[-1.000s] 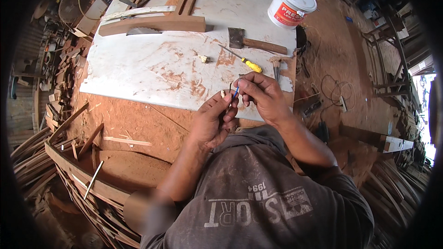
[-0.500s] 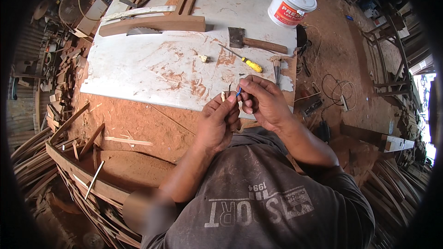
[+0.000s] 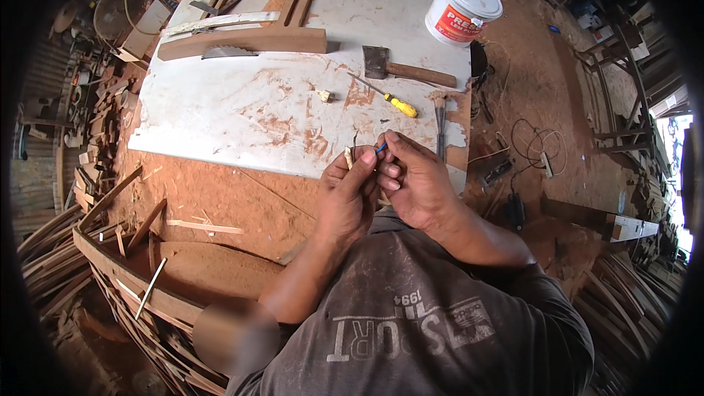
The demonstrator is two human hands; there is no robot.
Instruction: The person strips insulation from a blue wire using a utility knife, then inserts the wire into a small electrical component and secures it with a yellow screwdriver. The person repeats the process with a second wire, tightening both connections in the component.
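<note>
Both hands meet in front of my chest, over the near edge of the white board. My left hand (image 3: 343, 194) is closed, thumb against forefinger, on an off-white cable (image 3: 348, 155) whose end sticks up past the fingers. A thin dark strand (image 3: 355, 139) rises beside it. Between the two hands runs a short blue wire (image 3: 381, 147). My right hand (image 3: 419, 183) pinches the blue wire's far end between thumb and fingertips. How the wire joins the cable is hidden by the fingers. Beyond the hands lies a screwdriver (image 3: 401, 106) with a yellow handle.
The dusty white board (image 3: 213, 114) also bears a small whitish piece (image 3: 324, 95), a broad-headed hatchet (image 3: 422, 73), a pincer-like tool (image 3: 440, 121), a wooden beam (image 3: 242, 42) and a white bucket (image 3: 469, 0). Cords (image 3: 539, 143) lie on the floor at right; timber (image 3: 139, 271) stands at left.
Both hands have shifted slightly; the right fingers have moved a little up and right along the blue wire. The off-white cable end now leans further left.
</note>
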